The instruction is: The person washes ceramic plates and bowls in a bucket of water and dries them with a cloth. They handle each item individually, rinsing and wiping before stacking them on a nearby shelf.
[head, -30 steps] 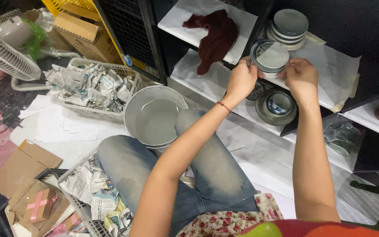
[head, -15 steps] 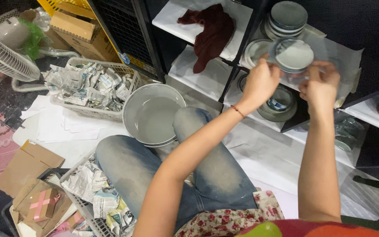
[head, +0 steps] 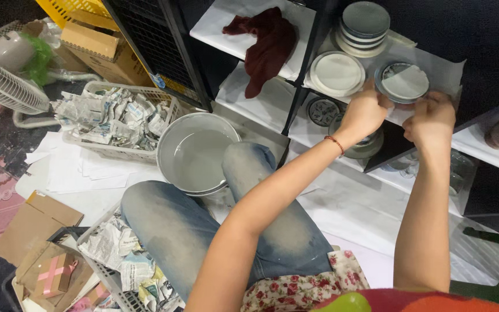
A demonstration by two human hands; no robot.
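Below our arms lies a grey basin (head: 194,156), with a basket of crumpled newspaper (head: 111,118) beyond it. Our left hand (head: 365,112) and right hand (head: 433,118) are both closed on the near rim of a small grey plate (head: 402,82), lying flat on the paper-lined shelf (head: 443,72) just ahead of our fingers, equally near both. Left of it sits a white plate (head: 336,73); a stack of dishes (head: 365,26) stands behind.

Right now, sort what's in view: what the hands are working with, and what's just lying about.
In hand:
left hand and right hand on the small grey dish
pale plate beside it
stack of striped dishes
paper-lined shelf

Lying about:
dark red cloth
grey basin
basket of newspaper scraps
fan
cardboard box
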